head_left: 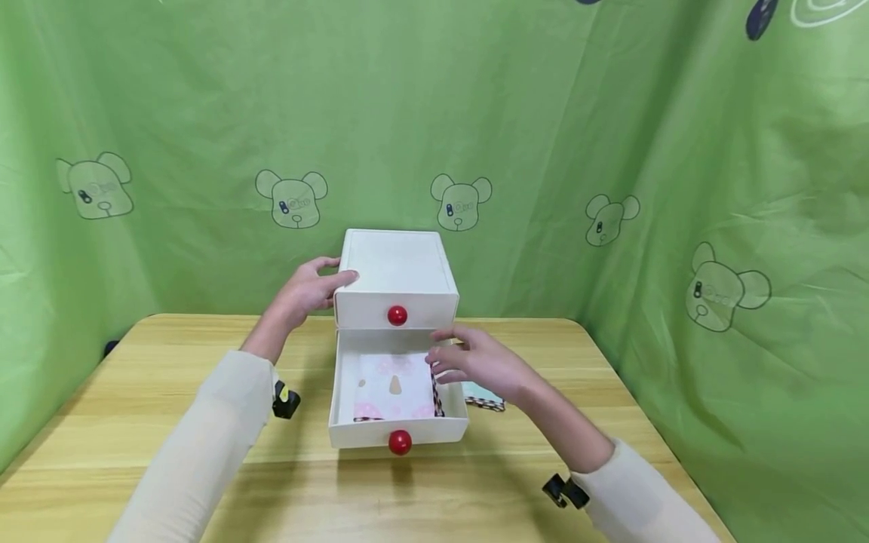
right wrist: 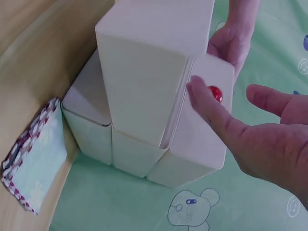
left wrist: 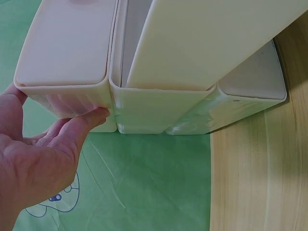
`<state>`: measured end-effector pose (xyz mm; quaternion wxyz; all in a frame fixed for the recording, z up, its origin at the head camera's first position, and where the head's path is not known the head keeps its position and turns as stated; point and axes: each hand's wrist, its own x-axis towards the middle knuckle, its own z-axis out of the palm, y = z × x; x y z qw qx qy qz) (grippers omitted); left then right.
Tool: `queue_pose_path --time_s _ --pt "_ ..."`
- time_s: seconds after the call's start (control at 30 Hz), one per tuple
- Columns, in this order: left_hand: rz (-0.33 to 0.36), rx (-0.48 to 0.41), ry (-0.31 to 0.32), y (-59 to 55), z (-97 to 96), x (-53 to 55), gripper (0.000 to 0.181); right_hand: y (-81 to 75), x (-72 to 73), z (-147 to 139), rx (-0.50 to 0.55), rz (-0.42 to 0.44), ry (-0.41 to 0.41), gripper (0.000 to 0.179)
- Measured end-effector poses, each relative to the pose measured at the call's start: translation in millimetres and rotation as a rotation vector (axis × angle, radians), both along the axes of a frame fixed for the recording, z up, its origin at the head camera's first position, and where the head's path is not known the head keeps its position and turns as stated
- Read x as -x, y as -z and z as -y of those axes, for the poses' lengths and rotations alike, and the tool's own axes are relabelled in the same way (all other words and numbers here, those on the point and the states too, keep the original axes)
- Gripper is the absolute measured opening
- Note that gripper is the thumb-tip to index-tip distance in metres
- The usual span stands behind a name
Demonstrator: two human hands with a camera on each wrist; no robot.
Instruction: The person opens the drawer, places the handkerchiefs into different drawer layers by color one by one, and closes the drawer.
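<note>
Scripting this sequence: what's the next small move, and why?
Probably bring the right hand to the front of the open drawer and nudge it inward: a pink-patterned cloth lies inside, the right hand looks empty, and the left hand rests on the cabinet, able to steady it.

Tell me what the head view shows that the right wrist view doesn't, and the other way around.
Only the head view shows the pink cloth inside the open drawer and the lower red knob. Only the right wrist view shows the closed bottom drawer. Both show the left hand, the right hand, the open drawer, the top drawer with the upper red knob, the pale green cloth, the table and the green curtain.
</note>
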<state>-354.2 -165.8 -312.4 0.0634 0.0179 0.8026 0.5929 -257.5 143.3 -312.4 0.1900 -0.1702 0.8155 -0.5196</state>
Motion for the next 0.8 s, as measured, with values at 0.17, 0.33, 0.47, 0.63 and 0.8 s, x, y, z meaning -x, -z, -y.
queue_pose_path --time_s 0.17,0.33,0.47,0.63,0.8 --pt "0.009 0.002 0.001 0.8 0.1 0.5 0.085 1.3 -12.8 0 0.077 0.039 -0.047 0.042" --pt "0.012 0.006 0.001 -0.3 0.0 0.1 0.084 7.2 -24.0 0 0.096 0.134 -0.116 0.034" --pt "0.012 -0.005 0.004 -1.0 -0.6 0.2 0.084 13.3 -32.5 -1 0.080 0.178 -0.171 0.036" --pt "0.018 -0.014 0.011 -1.5 -1.4 -0.1 0.085 21.7 -39.6 -5 0.078 0.224 -0.234 0.038" --pt "0.017 -0.019 0.011 -1.1 -0.6 0.1 0.084 28.9 -44.1 -7 0.054 0.263 -0.304 0.038"
